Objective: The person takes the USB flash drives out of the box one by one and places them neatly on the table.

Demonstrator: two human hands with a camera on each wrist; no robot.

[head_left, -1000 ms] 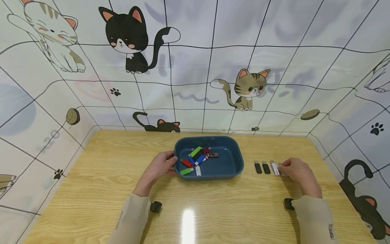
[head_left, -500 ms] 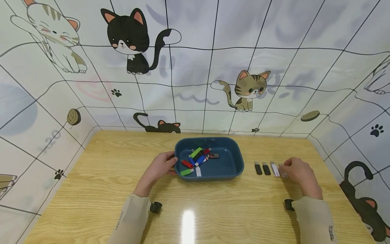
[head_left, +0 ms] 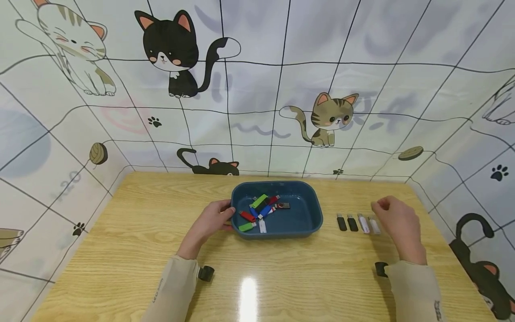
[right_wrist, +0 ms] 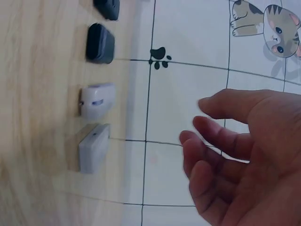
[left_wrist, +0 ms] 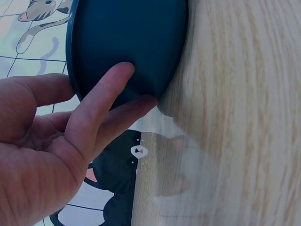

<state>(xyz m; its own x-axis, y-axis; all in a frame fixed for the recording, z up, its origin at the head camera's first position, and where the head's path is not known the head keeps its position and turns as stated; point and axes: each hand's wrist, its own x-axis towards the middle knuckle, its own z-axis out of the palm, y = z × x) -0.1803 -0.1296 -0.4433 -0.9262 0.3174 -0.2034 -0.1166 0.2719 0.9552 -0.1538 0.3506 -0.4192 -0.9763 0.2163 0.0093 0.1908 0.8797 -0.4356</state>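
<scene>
A dark blue plastic bin [head_left: 277, 234] stands at mid-table with several coloured USB flash drives in it, among them a green flash drive [head_left: 259, 201] and a red flash drive [head_left: 247, 216]. My left hand [head_left: 209, 221] holds the bin's left end, the thumb at the rim and fingers against the outer wall. To the right, a row lies on the wood: two black flash drives [head_left: 352, 223], a white flash drive [head_left: 364, 223] and a pale flash drive [right_wrist: 94, 149] at the right end. Just above that last one hovers my right hand [head_left: 396, 226], fingers loosely curled, holding nothing.
The light wood table [head_left: 289, 277] carries everything and meets a cat-patterned cloth wall [head_left: 257, 129] behind the bin. Similar cloth rises along the left and right sides. A bright light reflection lies near the table's front.
My right hand has let go of the pale flash drive and lifted up and away, leaving it lying at the row's right end. The left hand and bin stay in place.
</scene>
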